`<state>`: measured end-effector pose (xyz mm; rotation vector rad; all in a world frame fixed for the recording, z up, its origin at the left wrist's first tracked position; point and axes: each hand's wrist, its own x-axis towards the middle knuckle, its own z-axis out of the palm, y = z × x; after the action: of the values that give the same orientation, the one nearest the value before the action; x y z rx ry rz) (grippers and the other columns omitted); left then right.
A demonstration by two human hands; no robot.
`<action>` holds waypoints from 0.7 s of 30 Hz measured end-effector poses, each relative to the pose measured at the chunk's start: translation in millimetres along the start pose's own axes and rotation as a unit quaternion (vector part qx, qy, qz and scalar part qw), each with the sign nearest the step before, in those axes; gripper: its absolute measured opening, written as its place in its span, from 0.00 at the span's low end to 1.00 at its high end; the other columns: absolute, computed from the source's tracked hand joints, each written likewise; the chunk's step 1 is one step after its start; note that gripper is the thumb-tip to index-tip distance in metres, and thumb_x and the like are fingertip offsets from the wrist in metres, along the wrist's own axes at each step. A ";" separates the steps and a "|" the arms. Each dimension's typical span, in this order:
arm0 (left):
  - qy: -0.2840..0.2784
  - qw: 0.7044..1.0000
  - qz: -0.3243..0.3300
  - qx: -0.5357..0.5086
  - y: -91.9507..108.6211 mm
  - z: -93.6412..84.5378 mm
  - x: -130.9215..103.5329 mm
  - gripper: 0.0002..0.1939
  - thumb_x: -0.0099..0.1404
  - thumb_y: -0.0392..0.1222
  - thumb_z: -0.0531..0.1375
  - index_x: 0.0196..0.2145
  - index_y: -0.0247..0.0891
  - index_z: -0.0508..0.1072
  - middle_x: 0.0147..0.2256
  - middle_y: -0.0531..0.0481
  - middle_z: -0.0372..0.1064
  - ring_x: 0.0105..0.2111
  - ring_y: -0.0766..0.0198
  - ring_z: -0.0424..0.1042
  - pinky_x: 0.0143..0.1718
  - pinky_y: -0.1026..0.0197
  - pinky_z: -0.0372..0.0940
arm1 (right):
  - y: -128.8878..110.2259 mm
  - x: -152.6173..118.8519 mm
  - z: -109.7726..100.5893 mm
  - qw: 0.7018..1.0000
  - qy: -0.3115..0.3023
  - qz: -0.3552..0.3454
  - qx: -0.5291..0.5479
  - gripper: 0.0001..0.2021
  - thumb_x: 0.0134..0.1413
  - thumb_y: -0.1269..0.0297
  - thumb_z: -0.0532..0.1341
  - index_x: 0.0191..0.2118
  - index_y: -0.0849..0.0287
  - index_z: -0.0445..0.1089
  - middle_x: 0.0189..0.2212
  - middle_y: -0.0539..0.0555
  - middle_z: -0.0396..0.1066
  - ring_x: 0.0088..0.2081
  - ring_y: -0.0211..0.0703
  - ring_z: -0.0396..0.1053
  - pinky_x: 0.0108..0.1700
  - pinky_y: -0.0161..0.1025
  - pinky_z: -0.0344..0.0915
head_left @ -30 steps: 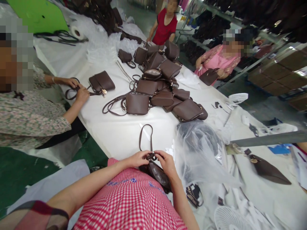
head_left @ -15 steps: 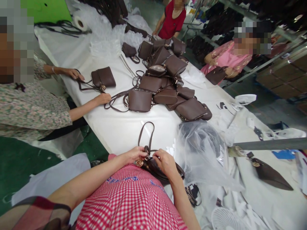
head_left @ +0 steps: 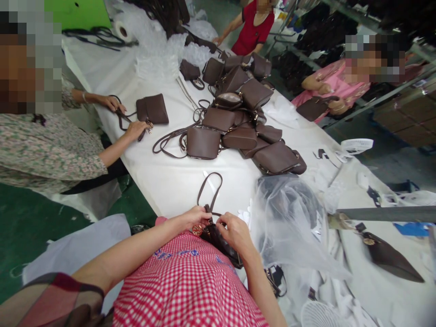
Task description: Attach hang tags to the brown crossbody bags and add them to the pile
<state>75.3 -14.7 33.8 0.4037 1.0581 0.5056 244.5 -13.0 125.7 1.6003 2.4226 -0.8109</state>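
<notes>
A dark brown handbag (head_left: 223,243) rests against my checked apron at the table's near edge. My left hand (head_left: 198,217) pinches the base of its strap, beside a round gold charm (head_left: 196,230). On the right side of the bag's top, my right hand (head_left: 234,230) has its fingers closed together near the strap end; whatever lies between those fingertips is too small to tell. The thin strap (head_left: 198,193) loops forward onto the white table (head_left: 170,181). Part of the bag is hidden under my right hand.
Several brown bags (head_left: 218,119) are heaped mid-table. Clear plastic (head_left: 289,222) lies to the right, with a white fan (head_left: 318,314) near the front. A person at left handles another bag (head_left: 152,109); two people stand across the table.
The view has shifted slightly, moving the scene rightward. The strap piece in my left hand has tilted. The left person's nearer hand has moved to the gold charm of their bag.
</notes>
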 end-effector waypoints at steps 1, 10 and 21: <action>0.000 1.000 -0.003 -0.001 -0.2 -0.4 0.0 0.20 0.41 0.47 0.70 0.27 0.32 0.69 0.21 0.52 0.68 0.23 0.66 0.68 0.28 0.62 0.60 | -1.1 0.9 0.8 1.000 0.001 0.004 -0.004 0.09 0.58 0.66 0.55 0.34 0.56 0.73 0.32 0.53 0.71 0.36 0.42 0.68 0.37 0.35 0.56; -0.016 0.999 -0.024 -0.021 -0.8 2.6 0.8 0.22 0.42 0.49 0.70 0.29 0.34 0.67 0.25 0.52 0.68 0.25 0.66 0.68 0.31 0.61 0.62 | -11.6 9.9 9.2 0.995 -0.024 0.042 -0.088 0.11 0.60 0.65 0.53 0.33 0.56 0.73 0.33 0.56 0.72 0.36 0.43 0.69 0.33 0.36 0.55; -0.080 0.994 0.052 -0.052 3.7 5.1 -5.0 0.17 0.41 0.31 0.64 0.33 0.35 0.68 0.33 0.51 0.69 0.29 0.69 0.69 0.30 0.66 0.62 | -15.6 11.9 13.8 0.991 -0.008 0.097 -0.090 0.11 0.61 0.64 0.53 0.37 0.55 0.74 0.34 0.57 0.73 0.35 0.44 0.70 0.31 0.36 0.55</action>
<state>77.1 -15.0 41.6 0.4018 0.8560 0.6092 223.0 -14.8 115.0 1.7162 2.2122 -0.5551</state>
